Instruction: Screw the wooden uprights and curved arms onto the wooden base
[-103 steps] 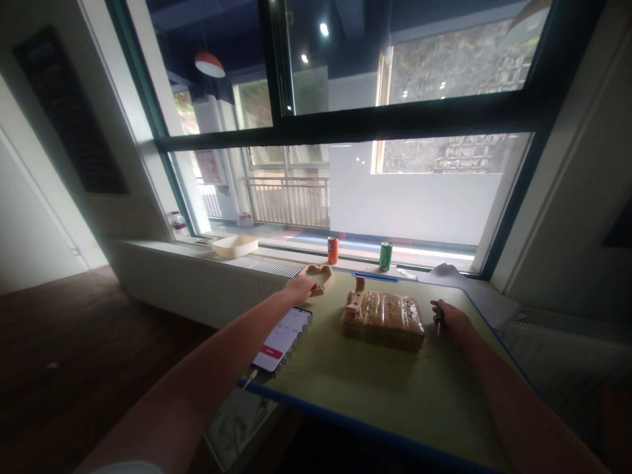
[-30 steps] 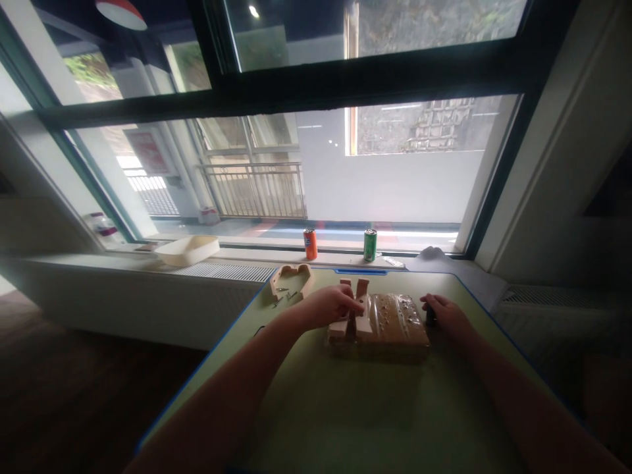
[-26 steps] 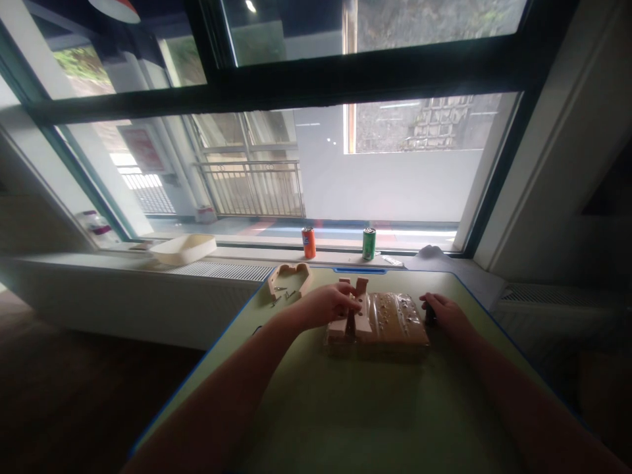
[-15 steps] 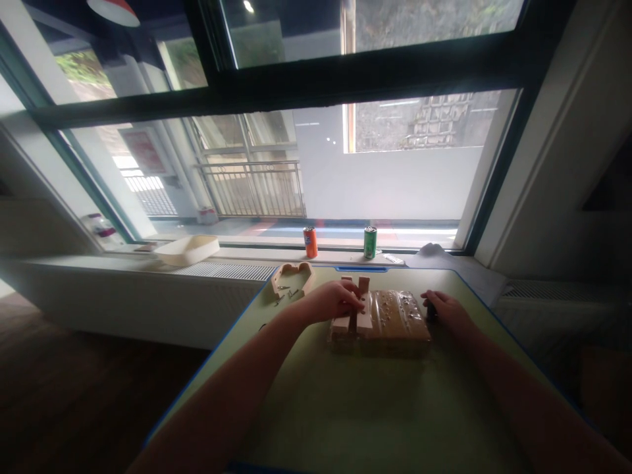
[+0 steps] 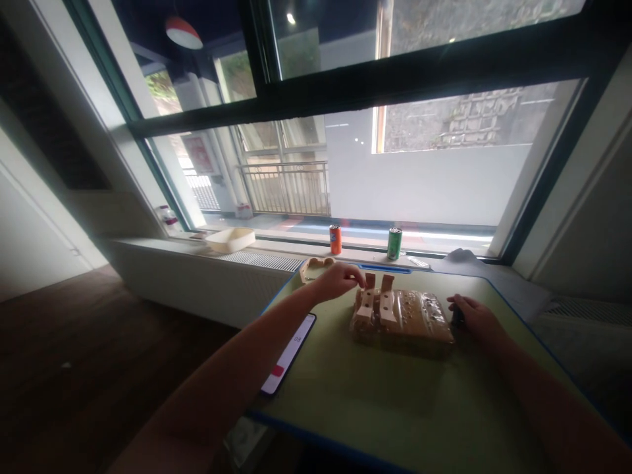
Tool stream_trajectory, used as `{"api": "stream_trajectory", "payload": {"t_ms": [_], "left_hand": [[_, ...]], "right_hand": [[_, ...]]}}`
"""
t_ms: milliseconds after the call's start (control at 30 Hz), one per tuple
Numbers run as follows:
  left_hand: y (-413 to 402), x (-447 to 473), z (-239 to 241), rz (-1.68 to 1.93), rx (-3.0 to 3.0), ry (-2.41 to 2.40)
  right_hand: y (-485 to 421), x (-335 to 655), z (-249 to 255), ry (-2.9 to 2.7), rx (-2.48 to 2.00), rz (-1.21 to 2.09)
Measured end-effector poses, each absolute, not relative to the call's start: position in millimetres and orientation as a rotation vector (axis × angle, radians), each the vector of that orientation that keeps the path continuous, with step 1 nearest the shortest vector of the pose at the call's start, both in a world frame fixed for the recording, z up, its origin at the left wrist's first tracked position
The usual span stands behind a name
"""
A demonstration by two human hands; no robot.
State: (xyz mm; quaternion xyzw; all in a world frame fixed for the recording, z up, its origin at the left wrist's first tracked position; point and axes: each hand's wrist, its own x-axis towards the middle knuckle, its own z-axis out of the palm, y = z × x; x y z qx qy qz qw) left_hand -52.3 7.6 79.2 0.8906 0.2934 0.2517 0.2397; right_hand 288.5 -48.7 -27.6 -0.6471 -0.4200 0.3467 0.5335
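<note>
A brown block wrapped in clear film lies on the green table. Two pale wooden pieces with holes rest side by side on its left end. My left hand hovers just left of them, fingers curled in a pinch; what they hold is too small to make out. Behind that hand a wooden tray peeks out. My right hand rests at the block's right end, closed round a small dark tool.
A phone with a lit screen lies at the table's left edge. An orange can, a green can and a white tray stand on the windowsill. Grey cloth lies at the back right.
My left hand has come off the wooden pieces and drawn back to the left, towards the wooden tray. The view has swung left, bringing the phone into sight. My right hand stays put.
</note>
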Motion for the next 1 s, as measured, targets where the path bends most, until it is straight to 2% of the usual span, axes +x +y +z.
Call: {"api": "stream_trajectory", "payload": {"t_ms": [133,300,833,1000], "left_hand": [[27,-92,75,0.794,2.411,1.416],[53,-127,72,0.444,2.433,1.996],[73,-94,41,0.044,2.399,2.112],[71,-87,40,0.099,2.287,2.102]], "right_hand": [[-50,290,-27,-1.083,-1.563,0.813],[-52,290,-25,-1.087,-1.569,0.829],[-50,291,-25,-1.060,-1.568,0.859],[-51,292,-24,-1.060,-1.569,0.872]]}}
